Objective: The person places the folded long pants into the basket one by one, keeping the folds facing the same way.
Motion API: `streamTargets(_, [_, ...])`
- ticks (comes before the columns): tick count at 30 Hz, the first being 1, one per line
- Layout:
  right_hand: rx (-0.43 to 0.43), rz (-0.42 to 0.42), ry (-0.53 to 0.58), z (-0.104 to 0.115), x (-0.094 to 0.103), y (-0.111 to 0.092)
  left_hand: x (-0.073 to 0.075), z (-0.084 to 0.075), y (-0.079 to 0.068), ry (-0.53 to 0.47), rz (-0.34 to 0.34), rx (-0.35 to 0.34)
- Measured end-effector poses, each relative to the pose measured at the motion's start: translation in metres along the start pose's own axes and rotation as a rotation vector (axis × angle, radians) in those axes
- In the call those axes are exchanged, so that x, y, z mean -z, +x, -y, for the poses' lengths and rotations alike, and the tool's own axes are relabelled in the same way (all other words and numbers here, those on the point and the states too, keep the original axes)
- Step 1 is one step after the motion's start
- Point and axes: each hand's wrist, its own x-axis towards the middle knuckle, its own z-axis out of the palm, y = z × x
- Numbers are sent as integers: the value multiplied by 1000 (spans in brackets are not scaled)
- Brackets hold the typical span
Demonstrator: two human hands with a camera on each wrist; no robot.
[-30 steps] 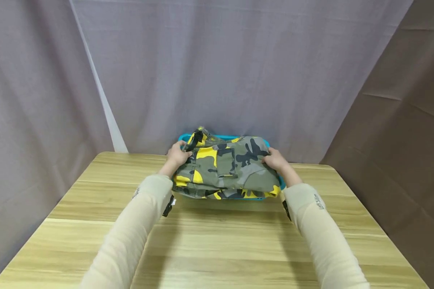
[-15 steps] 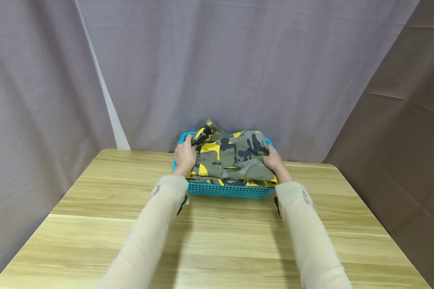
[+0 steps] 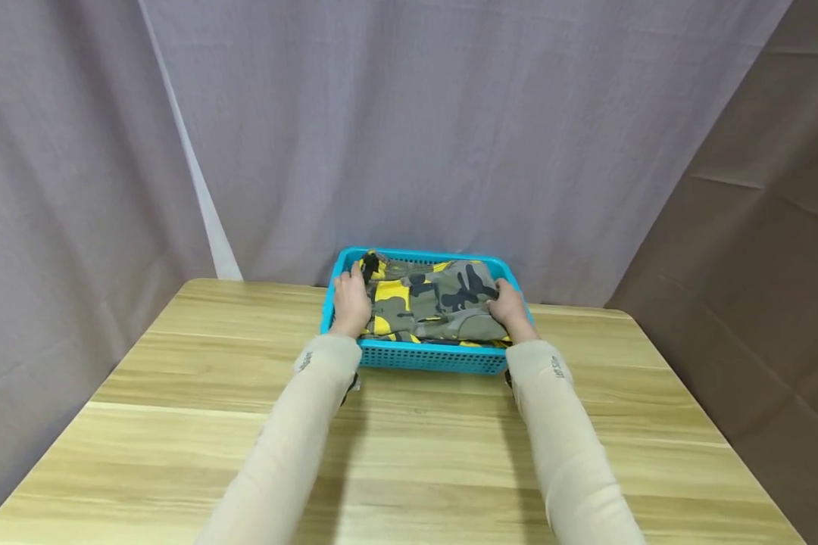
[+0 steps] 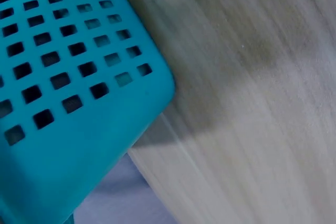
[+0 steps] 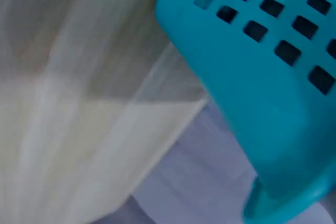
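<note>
Folded camouflage trousers (image 3: 419,306) in grey-green, yellow and black lie inside a blue plastic basket (image 3: 432,357). My left hand (image 3: 351,303) rests on the left end of the trousers, just inside the rim, its fingers pointing forward. At the other end, my right hand (image 3: 510,309) grips the folded cloth with the thumb on top; its other fingers are partly hidden. In the left wrist view the perforated wall of the basket (image 4: 79,82) shows, but no hand. The right wrist view has a lower corner of the basket (image 5: 236,77), also without a hand.
The basket stands at the back of a wood-grain table (image 3: 423,454), close to a grey curtain (image 3: 416,136). A brown cloth (image 3: 757,227) hangs on the right side. The table's back edge also shows in both wrist views.
The trousers have gone down into the basket, exposing its rim and front wall. Their raised left end has dropped. My left hand has moved right, and my right hand slightly left.
</note>
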Motion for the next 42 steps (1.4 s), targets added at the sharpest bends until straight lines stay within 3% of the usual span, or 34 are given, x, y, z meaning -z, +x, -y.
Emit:
streamTargets(2, [-14, -19, -109, 43, 25, -35, 3, -3, 0, 5, 59, -40])
streamTargets(4, [31, -29, -220, 78, 44, -63, 9, -8, -1, 28, 125, -87])
streamTargets(7, [181, 10, -318, 103, 52, -84, 17, -13, -9, 110, 267, -150])
streamTargets(10, [243, 199, -282, 111, 47, -93, 20, -13, -22, 191, 442, -192])
streamTargets(14, [178, 416, -248, 113, 40, -99, 18, -4, -31, 187, 577, -182])
streamTargets(18, [133, 458, -276, 108, 31, -99, 13, 3, -30, 124, 602, -148])
streamTargets(22, [96, 447, -256, 101, 25, -97, 9, 5, -25, 108, 657, -124])
streamTargets(33, [54, 492, -205, 96, 15, -91, 3, 6, -17, 149, 786, -62])
streamTargets(42, [35, 475, -195, 104, 12, -91, 6, 7, -15, 217, 777, -80])
